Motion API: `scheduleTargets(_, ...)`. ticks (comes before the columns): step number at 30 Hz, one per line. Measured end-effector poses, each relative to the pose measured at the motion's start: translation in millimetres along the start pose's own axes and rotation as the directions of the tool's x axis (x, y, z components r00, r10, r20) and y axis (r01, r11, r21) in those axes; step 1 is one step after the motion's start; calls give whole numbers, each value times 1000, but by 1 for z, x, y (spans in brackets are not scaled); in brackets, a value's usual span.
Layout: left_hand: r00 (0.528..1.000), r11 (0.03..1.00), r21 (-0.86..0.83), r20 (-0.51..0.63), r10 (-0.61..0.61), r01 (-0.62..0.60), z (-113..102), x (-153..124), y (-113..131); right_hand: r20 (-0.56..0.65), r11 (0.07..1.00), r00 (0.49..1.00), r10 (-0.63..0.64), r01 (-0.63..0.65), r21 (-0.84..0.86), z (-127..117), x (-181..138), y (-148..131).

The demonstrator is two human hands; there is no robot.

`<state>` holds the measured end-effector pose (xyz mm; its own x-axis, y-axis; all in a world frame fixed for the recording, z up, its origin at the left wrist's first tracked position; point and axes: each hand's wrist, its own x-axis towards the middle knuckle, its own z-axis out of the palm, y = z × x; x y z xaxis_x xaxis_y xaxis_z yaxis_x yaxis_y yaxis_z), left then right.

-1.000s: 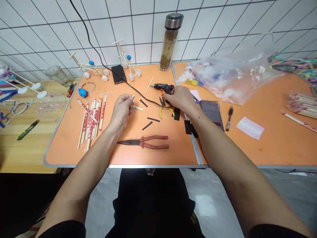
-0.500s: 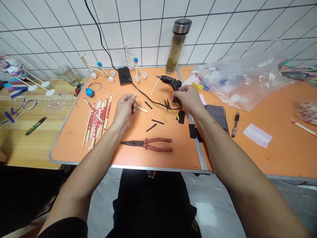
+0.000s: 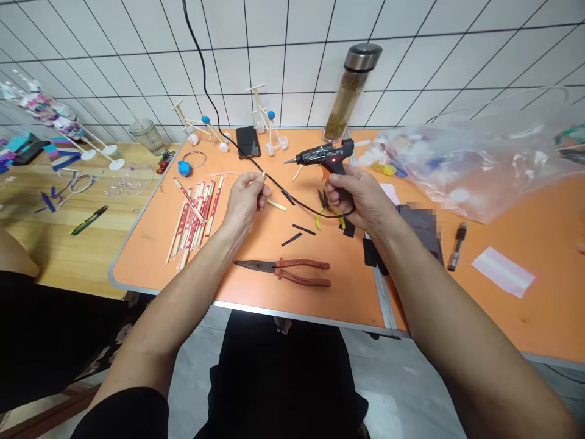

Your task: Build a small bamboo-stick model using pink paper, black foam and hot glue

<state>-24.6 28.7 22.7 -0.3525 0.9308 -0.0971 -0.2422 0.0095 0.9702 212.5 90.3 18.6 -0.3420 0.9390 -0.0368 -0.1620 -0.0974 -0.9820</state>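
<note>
My right hand (image 3: 359, 198) is wrapped round the handle of a black glue gun (image 3: 322, 157), held above the orange table (image 3: 256, 280) with its nozzle pointing left and a red light on. My left hand (image 3: 244, 198) pinches a short wooden stick (image 3: 260, 177) between thumb and fingers, a little left of the nozzle. The gun's black cord (image 3: 274, 183) trails across the table between both hands. Another short stick (image 3: 276, 205) and black strips (image 3: 299, 233) lie below the hands.
Red-handled long-nose pliers (image 3: 287, 271) lie near the front edge. Wrapped chopsticks (image 3: 196, 213) lie at left, yellow cutters (image 3: 326, 210) under my right hand. Stick models (image 3: 269, 125), a phone (image 3: 249, 141) and a bottle (image 3: 350, 91) stand at the back. A clear bag (image 3: 479, 164) fills the right.
My right hand has closed on the glue gun and lifted it off the table, turning it upright. My left hand keeps the small stick, raised slightly.
</note>
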Motion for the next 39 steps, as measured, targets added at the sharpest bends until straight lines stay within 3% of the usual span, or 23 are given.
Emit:
scheduleTargets(16, 999, 999, -47, 52, -11, 13, 2, -3, 1, 40, 922, 981, -188, 190, -338, 18, -19, 0)
scheduleTargets(26, 995, 999, -42, 95, -2, 6, 4, -8, 1, 58, 660, 919, -389, 322, -679, 32, -36, -4)
scheduleTargets(39, 994, 1000, -28, 112, 13, -10, 5, -11, 1, 67, 595, 901, -428, 336, -730, 29, -34, 4)
